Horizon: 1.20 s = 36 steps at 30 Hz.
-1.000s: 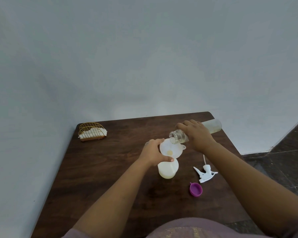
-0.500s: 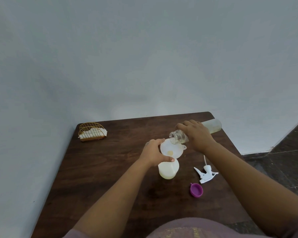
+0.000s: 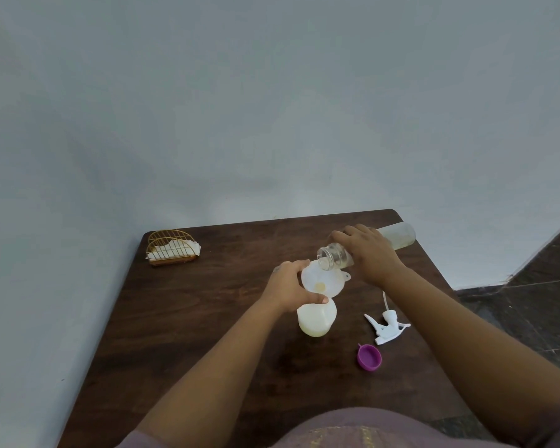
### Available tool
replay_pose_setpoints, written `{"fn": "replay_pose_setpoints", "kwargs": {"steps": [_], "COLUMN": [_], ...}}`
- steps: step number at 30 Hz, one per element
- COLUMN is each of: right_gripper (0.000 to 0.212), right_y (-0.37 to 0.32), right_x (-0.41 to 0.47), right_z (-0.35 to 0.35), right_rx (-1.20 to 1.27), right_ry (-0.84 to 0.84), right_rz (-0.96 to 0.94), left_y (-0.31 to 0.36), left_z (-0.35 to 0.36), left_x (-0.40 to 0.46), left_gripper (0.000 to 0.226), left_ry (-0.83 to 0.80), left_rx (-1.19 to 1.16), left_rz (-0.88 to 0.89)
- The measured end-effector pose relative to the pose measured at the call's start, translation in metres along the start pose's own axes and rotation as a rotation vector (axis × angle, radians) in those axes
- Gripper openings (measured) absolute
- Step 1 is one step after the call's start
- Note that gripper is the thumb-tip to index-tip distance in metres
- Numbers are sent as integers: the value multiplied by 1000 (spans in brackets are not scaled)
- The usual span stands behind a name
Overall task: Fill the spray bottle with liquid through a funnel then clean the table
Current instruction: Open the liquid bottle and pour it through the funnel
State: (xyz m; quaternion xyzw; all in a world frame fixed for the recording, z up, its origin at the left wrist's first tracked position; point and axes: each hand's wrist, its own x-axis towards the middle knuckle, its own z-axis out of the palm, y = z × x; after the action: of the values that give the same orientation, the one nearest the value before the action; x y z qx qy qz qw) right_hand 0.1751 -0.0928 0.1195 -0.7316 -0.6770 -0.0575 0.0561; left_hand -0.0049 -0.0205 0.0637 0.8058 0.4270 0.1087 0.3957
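A white funnel (image 3: 320,279) sits in the neck of a translucent white spray bottle (image 3: 316,318) standing mid-table. My left hand (image 3: 288,284) grips the funnel and the bottle's top from the left. My right hand (image 3: 367,253) holds a clear bottle (image 3: 398,236) tipped almost flat, its open mouth over the funnel's far rim. A little yellowish liquid lies at the funnel's bottom. The white spray trigger head (image 3: 387,324) with its tube lies on the table to the right, and a purple cap (image 3: 369,357) lies in front of it.
The dark wooden table (image 3: 191,318) stands against a pale wall. A gold wire holder with white napkins (image 3: 172,247) stands at the far left corner. Dark floor tiles (image 3: 530,302) show beyond the right edge.
Almost nothing has moved. Both hands keep the same hold, and the clear bottle stays tipped over the funnel.
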Motion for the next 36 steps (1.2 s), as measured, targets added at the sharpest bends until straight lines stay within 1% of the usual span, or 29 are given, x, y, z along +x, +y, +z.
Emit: {"fn": "replay_pose_setpoints", "kwargs": {"steps": [15,24,36], "right_gripper": [52,52,48], "right_y": [1,0,0], "right_x": [1,1,-2], "right_z": [1,-2,-2], "right_rx": [1,-18,2], "right_ry": [9,-8,-2], "right_rz": [-8,0,-3], "left_y": [0,0,0], "left_z": [0,-1,0], "left_x": [0,-1,0], "left_gripper": [94,100,93], "left_ry": [6,0,5], "left_rx": [6,-9,-6], "left_rz": [2,-2,-1]}}
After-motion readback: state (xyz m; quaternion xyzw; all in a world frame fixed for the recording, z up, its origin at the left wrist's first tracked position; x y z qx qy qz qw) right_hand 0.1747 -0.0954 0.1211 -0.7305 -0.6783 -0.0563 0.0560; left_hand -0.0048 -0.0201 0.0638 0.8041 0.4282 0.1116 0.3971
